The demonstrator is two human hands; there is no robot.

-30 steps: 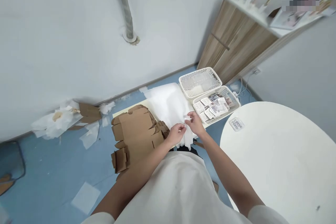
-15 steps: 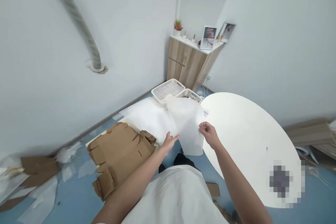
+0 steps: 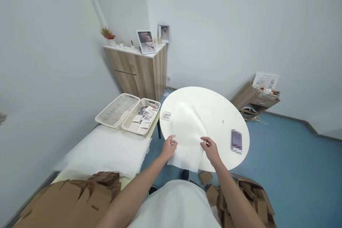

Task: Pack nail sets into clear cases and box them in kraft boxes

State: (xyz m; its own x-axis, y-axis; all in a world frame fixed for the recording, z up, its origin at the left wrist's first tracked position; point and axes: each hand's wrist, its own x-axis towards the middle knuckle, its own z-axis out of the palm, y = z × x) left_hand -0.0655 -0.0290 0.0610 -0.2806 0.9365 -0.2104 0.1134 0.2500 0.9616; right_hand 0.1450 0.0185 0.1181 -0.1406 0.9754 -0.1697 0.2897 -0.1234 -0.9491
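Note:
A thin white foam sheet [image 3: 187, 128] is stretched between my two hands above the near left part of a round white table [image 3: 213, 107]. My left hand [image 3: 169, 147] pinches its left edge. On the opposite edge, my right hand [image 3: 210, 149] grips the sheet between thumb and fingers. A small clear packet [image 3: 166, 115] lies on the table just left of the sheet. Toward the table's right side rests a blurred dark rectangular item [image 3: 236, 140].
At the left, a stack of white sheets [image 3: 107, 149] lies beside two white baskets [image 3: 117, 110] and flattened brown cardboard [image 3: 66, 203]. A wooden cabinet [image 3: 139, 71] stands behind. Cardboard boxes [image 3: 248, 199] sit on the floor at the lower right.
The view has turned right. The sheet has moved from beside the stack to over the round table, and my left hand has closed on its left edge.

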